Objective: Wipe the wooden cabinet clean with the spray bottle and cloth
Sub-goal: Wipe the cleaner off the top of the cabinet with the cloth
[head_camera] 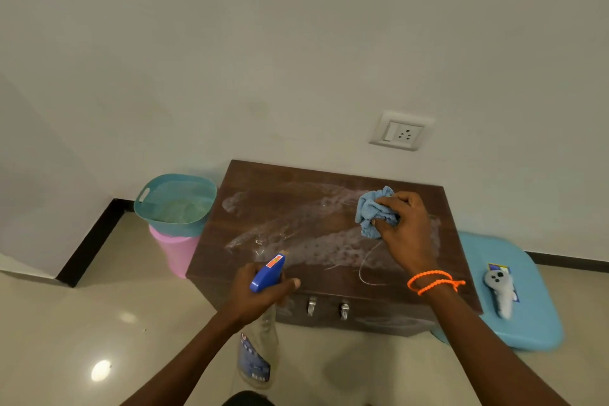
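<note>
A low dark wooden cabinet (290, 208) stands against the wall, its top streaked with white foamy spray. My right hand (407, 231) presses a crumpled light blue cloth (372, 211) onto the top near the back right. My left hand (260, 290) grips a clear spray bottle (260, 353) by its neck at the cabinet's front left edge. The bottle's blue trigger head (268, 273) points over the top. Orange bands circle my right wrist.
A teal tub (145, 204) of water rests on a pink bucket (174, 254) left of the cabinet. A blue stool (534, 316) on the right carries a grey controller (499, 290). Two metal handles (328, 306) sit on the cabinet front. A wall socket (400, 132) is above.
</note>
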